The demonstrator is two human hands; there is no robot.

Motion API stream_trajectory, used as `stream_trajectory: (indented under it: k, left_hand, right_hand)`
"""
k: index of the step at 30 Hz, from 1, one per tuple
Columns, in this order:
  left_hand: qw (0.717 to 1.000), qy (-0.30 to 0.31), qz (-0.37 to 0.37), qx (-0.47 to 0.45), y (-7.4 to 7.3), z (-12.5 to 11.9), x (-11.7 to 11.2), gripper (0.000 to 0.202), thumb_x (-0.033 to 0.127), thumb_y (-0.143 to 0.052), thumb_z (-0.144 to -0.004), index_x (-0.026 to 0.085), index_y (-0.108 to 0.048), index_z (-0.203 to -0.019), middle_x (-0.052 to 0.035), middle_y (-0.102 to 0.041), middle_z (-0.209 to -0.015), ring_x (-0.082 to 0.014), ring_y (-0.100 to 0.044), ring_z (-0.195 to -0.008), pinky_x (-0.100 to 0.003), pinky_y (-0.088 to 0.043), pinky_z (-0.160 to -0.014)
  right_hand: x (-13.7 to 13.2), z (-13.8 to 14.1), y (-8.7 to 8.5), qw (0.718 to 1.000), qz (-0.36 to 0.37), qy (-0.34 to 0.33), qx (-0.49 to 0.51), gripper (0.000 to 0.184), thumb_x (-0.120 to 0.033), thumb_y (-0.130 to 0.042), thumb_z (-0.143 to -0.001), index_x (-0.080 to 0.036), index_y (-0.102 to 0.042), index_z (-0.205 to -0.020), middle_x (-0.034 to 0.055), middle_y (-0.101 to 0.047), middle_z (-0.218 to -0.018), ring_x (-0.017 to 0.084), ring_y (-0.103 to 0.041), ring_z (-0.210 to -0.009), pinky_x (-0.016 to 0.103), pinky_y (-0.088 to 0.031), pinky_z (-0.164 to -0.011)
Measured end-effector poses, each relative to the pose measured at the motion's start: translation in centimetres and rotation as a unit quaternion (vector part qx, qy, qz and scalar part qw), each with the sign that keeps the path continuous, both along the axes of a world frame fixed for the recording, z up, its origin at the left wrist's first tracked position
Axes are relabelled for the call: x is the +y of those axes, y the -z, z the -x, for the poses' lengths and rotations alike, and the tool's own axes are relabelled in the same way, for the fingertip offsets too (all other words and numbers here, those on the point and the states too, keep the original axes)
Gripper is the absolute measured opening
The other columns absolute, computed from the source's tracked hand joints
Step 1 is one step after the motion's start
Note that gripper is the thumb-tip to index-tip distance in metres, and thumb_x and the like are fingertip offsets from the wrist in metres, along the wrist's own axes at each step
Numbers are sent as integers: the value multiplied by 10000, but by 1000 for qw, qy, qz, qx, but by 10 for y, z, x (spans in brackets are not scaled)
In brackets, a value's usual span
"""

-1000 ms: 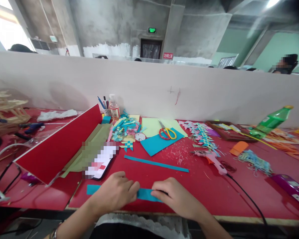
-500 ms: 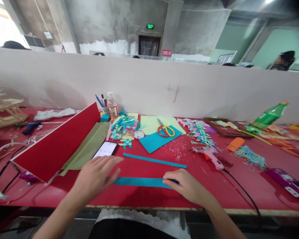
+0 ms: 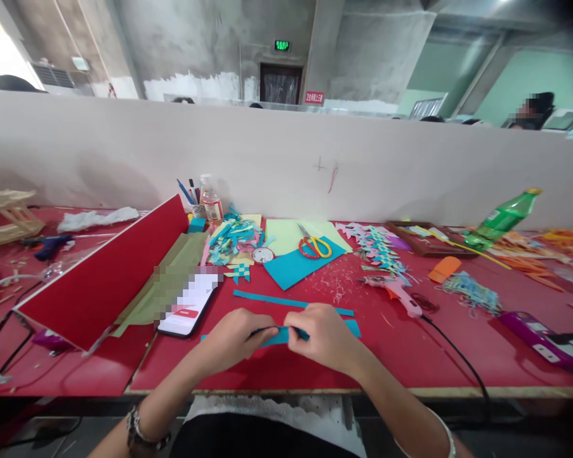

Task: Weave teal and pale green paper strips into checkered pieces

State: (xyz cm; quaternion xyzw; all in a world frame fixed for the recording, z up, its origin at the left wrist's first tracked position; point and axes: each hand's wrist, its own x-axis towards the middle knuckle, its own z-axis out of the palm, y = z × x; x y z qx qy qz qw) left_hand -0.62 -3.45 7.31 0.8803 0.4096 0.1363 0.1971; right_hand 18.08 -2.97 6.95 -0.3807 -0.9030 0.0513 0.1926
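My left hand [image 3: 243,334] and my right hand [image 3: 319,337] are close together above a wide blue paper strip [image 3: 352,327], both with curled fingers. A slim dark thing [image 3: 300,333] shows in my right fingers; its kind is unclear. Something dark also shows at my left fingertips, too hidden to name. The wide strip lies flat on the red table, its middle partly covered by my hands. Just beyond it lies a narrow blue strip [image 3: 267,298]. A phone [image 3: 188,312] rests left of my left hand.
Scissors [image 3: 315,247] lie on blue paper [image 3: 281,268]. A pink glue gun [image 3: 394,289] with a cord is at right, near a purple power strip [image 3: 530,337]. A red board [image 3: 100,280] stands tilted at left. Paper scraps [image 3: 236,242] and a green bottle [image 3: 501,219] are farther back.
My left hand has moved right and down from beside the phone, its fingers now closed. My right hand has moved left along the wide strip. The phone's screen shows a different picture.
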Motion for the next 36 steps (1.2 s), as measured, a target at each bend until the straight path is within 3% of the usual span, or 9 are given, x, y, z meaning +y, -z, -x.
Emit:
stream_trajectory:
  k: [4, 8, 14, 16, 18, 21, 25, 28, 36]
  left_hand:
    - [993, 19, 104, -46, -2, 7, 1, 361, 351, -266, -842, 139, -429, -600, 53, -387, -469, -45, -335, -426, -164, -235, -441]
    - [990, 28, 133, -42, -1, 18, 1, 379, 354, -251, -840, 143, -432, -583, 51, -365, -455, -50, -331, -409, -168, -237, -436]
    - [998, -27, 6, 47, -1, 28, -6, 369, 336, -275, -836, 156, -490, -598, 31, -431, -485, -65, -343, -431, -193, -202, -444]
    - [997, -23, -24, 72, -2, 24, -9, 351, 313, -286, -837, 159, -500, -606, 28, -463, -501, -67, -364, -434, -200, -195, -444]
    - [996, 0, -42, 84, -1, 16, -13, 346, 305, -286, -842, 161, -502, -613, 25, -490, -506, -70, -394, -438, -203, -195, -439]
    - [992, 16, -78, 101, 2, 3, -16, 328, 303, -281, -846, 165, -495, -640, 25, -517, -491, -77, -432, -420, -203, -193, -417]
    - [963, 13, -220, 155, 12, -9, -15, 229, 203, -295, -829, 163, -459, -675, 11, -523, -472, -101, -453, -368, -216, -217, -400]
    - [937, 30, -310, 158, 19, -11, -11, 196, 127, -293, -796, 164, -419, -651, 2, -520, -477, -109, -457, -363, -230, -249, -414]
    - [923, 29, -340, 180, 25, 8, -5, 154, 110, -347, -745, 180, -413, -625, 27, -485, -417, -109, -436, -356, -231, -241, -432]
  right_hand:
    - [-2, -23, 3, 997, 55, 37, 36, 153, -117, -398, -686, -177, -511, -603, -32, -507, -536, 72, -427, -499, 193, -245, -505]
    - [-6, -55, 11, 993, 81, 82, 24, 156, -138, -384, -705, -176, -500, -608, -33, -497, -532, 72, -437, -490, 188, -252, -493]
    - [-10, -73, 19, 965, -83, 250, 4, 167, -162, -398, -719, -178, -518, -605, -9, -511, -521, 119, -472, -545, 260, -317, -613]
    - [-17, -57, 13, 968, -117, 211, 66, 154, -174, -392, -751, -188, -543, -726, 7, -579, -685, 126, -514, -666, 320, -302, -773]
    - [-25, -35, 7, 985, -88, 117, 89, 181, -213, -417, -763, -210, -525, -908, 17, -588, -822, 137, -518, -785, 353, -261, -856]
    - [-34, -5, 3, 997, -13, 21, 77, 142, -216, -421, -783, -215, -528, -877, 21, -559, -858, 131, -501, -824, 298, -319, -805]
    - [-30, 11, 10, 998, 19, 42, 48, 190, -182, -352, -821, -178, -512, -718, 17, -537, -704, 113, -501, -647, 218, -335, -558]
    - [-23, 13, 12, 997, 31, 59, 27, 198, -198, -344, -828, -173, -489, -695, -1, -531, -598, 114, -498, -553, 219, -285, -488]
    - [-18, -12, 11, 990, 106, 64, 69, 231, -261, -314, -852, -184, -494, -728, -4, -569, -636, 111, -523, -586, 200, -303, -525]
